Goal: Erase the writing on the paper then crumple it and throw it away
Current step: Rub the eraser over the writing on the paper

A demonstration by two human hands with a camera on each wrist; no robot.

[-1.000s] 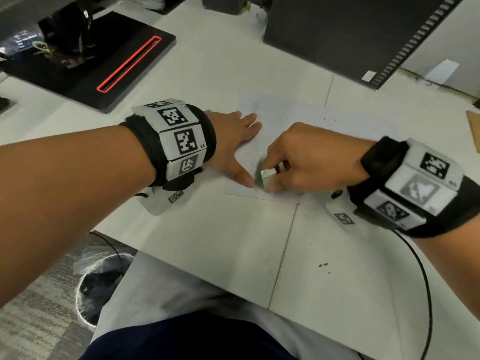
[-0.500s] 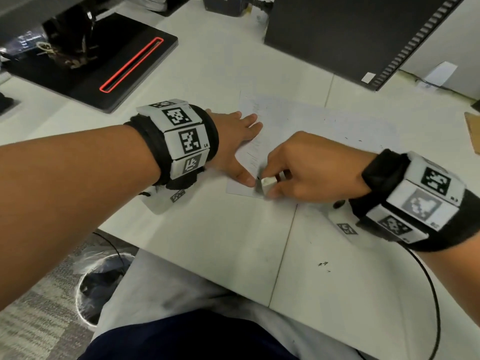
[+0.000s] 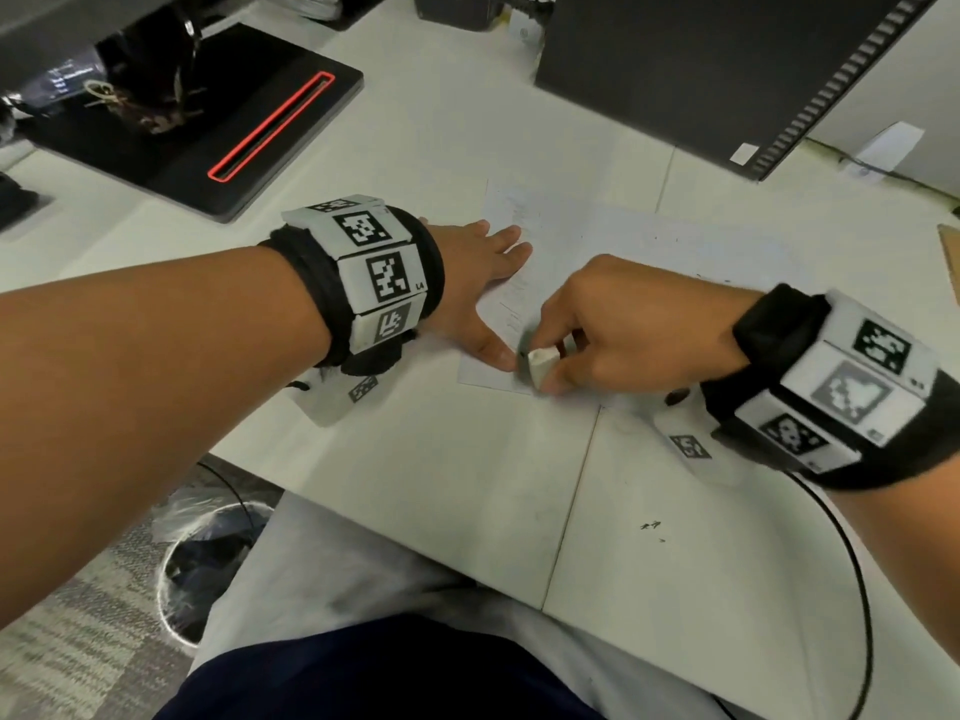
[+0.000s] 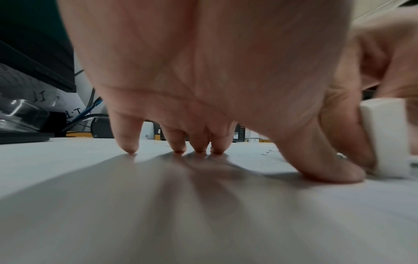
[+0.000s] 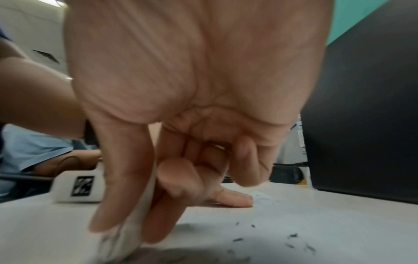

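Observation:
A white sheet of paper (image 3: 613, 252) with faint pencil writing lies flat on the white desk (image 3: 441, 459). My left hand (image 3: 483, 283) lies spread on the sheet's left edge, fingertips (image 4: 130, 149) and thumb pressing it down. My right hand (image 3: 623, 330) pinches a white eraser (image 3: 540, 362) between thumb and fingers and holds its tip on the paper near the lower left corner, right beside the left thumb. The eraser (image 4: 382, 135) shows at the right of the left wrist view, and the eraser (image 5: 126, 237) is smudged grey at its tip. Dark eraser crumbs (image 5: 294, 241) lie on the sheet.
A black monitor base (image 3: 208, 116) with a red-lined slot stands at the back left. A black computer case (image 3: 701, 59) stands at the back right. A bin with a plastic liner (image 3: 208, 553) sits on the floor under the desk's left edge. A black cable (image 3: 852, 589) trails from my right wrist.
The right hand has rubbed the eraser a short way toward me and leftward on the paper, ending close to the left thumb. The left hand has kept its place.

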